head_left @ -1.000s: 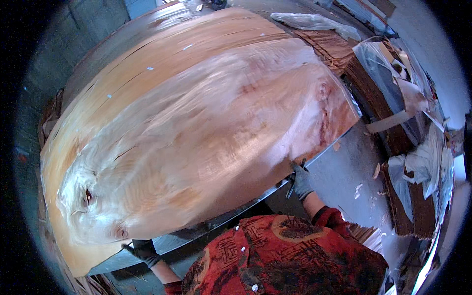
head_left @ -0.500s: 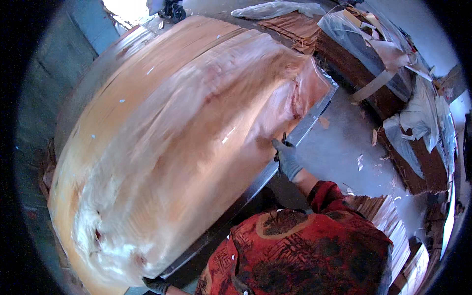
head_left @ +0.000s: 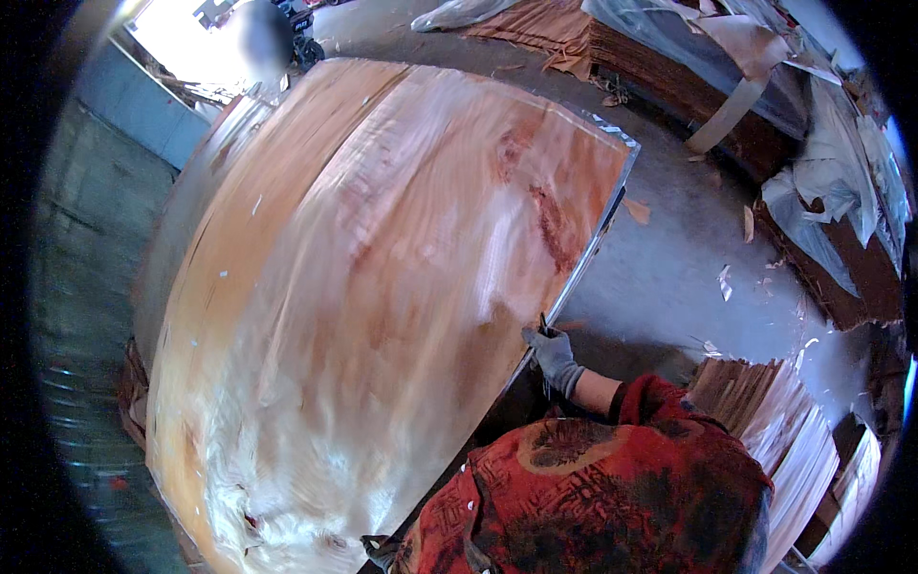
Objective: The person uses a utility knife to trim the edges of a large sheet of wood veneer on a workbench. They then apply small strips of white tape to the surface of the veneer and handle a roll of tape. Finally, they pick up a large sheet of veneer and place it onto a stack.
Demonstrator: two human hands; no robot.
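Note:
A wide, thin wood veneer sheet (head_left: 382, 258), orange-brown with pale wavy grain and a dark red streak, lies over a large flat stack in front of me. My right hand (head_left: 555, 360), in a grey glove, is closed at the right edge of the sheet. A thin dark tool (head_left: 544, 325) pokes out of its fingers; its kind is not clear. At the near edge of the sheet, my left hand (head_left: 381, 549) wears a dark glove. Its fingers appear bent over that edge, though my red patterned sleeve and the frame's bottom hide most of it.
Stacks of brown veneer (head_left: 669, 81) under clear plastic film (head_left: 837, 191) stand at the far right. Another veneer pile (head_left: 755, 411) is close by my right elbow. Scraps litter the grey floor (head_left: 660, 258). A dark wall (head_left: 100, 258) runs along the left, with a bright doorway at its far end.
My right hand has slid toward me along the sheet's right edge. My left hand has come in closer to my body. The view has shifted, showing more of the doorway.

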